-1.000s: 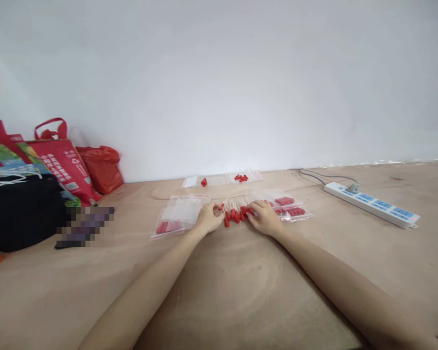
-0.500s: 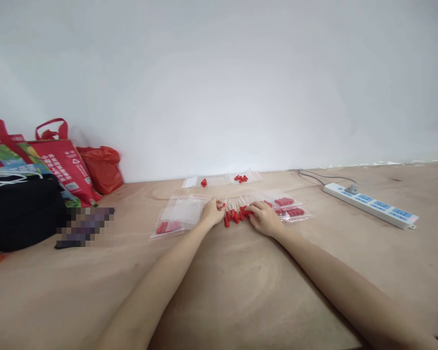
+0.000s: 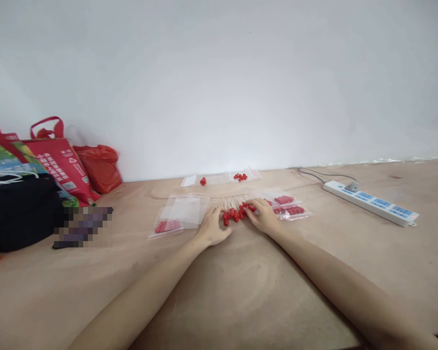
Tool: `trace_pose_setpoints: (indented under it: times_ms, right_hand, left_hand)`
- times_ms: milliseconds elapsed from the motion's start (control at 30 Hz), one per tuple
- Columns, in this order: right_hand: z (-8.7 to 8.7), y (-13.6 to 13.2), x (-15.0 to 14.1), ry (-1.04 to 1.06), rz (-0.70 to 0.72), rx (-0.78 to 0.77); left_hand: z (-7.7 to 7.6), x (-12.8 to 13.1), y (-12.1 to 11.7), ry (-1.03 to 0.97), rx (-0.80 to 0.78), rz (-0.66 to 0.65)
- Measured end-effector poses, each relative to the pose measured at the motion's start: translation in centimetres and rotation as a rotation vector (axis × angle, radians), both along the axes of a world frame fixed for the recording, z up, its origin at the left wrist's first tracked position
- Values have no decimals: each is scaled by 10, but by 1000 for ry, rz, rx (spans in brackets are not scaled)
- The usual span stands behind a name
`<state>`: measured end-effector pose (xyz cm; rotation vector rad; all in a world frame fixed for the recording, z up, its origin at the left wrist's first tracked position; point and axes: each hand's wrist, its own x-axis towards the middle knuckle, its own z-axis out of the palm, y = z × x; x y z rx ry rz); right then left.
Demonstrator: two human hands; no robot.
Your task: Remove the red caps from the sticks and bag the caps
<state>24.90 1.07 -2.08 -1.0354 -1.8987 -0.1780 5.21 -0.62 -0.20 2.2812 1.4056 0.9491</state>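
Note:
A row of thin wooden sticks with red tips (image 3: pixel 235 214) lies on the wooden table (image 3: pixel 241 282) between my hands. My left hand (image 3: pixel 212 226) rests flat on the table, fingers spread, touching the left end of the row and the edge of a clear zip bag (image 3: pixel 184 211). My right hand (image 3: pixel 263 216) has its fingers curled on the red tips at the right end. A bag holding red pieces (image 3: pixel 167 226) lies further left. More filled bags (image 3: pixel 290 206) lie right of my right hand.
Small bags with red pieces (image 3: pixel 240 177) lie by the white wall. A white power strip (image 3: pixel 372 202) with its cable is at the right. Red shopping bags (image 3: pixel 62 163), a red plastic bag (image 3: pixel 100 165) and a black bag (image 3: pixel 20 211) stand at the left.
My left hand has drawn back toward me and flattened on the table, having earlier pinched at the left end of the sticks. My right hand has stayed on the red tips.

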Motion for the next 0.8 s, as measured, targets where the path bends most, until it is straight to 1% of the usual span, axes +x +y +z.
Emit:
trace_pose_setpoints:
  times_ms: [100, 167, 300, 533, 633, 700, 767, 800]
  right_hand:
    - [2, -2, -1, 24, -98, 63]
    - [3, -3, -1, 17, -132, 89]
    - [3, -4, -1, -76, -110, 54]
    - [6, -11, -4, -218, -70, -65]
    - [9, -16, -4, -207, -72, -68]
    - [9, -17, -3, -195, -77, -54]
    - [8, -17, -2, -187, -75, -35]
    - [7, -17, -2, -183, -73, -25]
  left_hand:
    - [-4, -3, 3, -23, -4, -38]
    - [-5, -3, 7, -36, -12, -40]
    - [-7, -3, 11, -51, -7, -49]
    - [-13, -6, 5, -39, 31, -30]
    - [-8, -6, -1, 25, 90, -5]
    - [0, -9, -4, 93, 125, 5]
    - [10, -19, -4, 176, 147, 43]
    - [16, -28, -2, 225, 151, 84]
